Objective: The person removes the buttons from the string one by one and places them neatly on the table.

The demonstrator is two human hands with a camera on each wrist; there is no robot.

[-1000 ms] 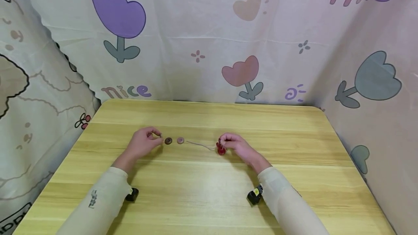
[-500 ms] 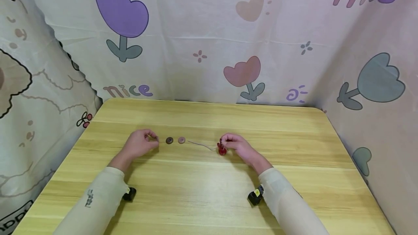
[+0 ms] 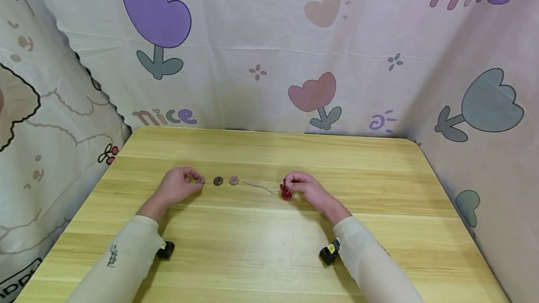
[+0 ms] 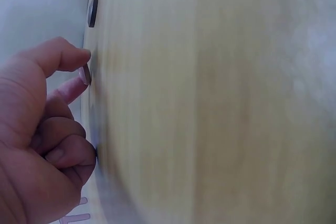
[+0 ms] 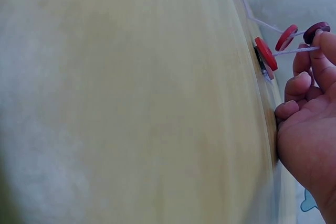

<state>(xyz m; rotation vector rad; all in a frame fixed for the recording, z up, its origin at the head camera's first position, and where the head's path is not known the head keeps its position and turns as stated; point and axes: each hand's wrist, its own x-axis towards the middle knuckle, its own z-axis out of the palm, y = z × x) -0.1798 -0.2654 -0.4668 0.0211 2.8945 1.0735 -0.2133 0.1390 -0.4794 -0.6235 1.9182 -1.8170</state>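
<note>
Between thumb and index finger, my left hand pinches a small brownish button, held just off the table. To its right, a dark brown button and a mauve button lie flat in a row. My right hand pinches a thin pale string with buttons strung on it. A dark red button is at the right fingertips, and red buttons hang on the string below them. The string's free end trails left along the table toward the mauve button.
The wooden table has its far edge against a printed curtain. Small black wrist cameras sit under both sleeves.
My left hand has drawn back slightly left, away from the dark brown button, and the button in its fingers now shows its face. My right hand and the string have stayed about still.
</note>
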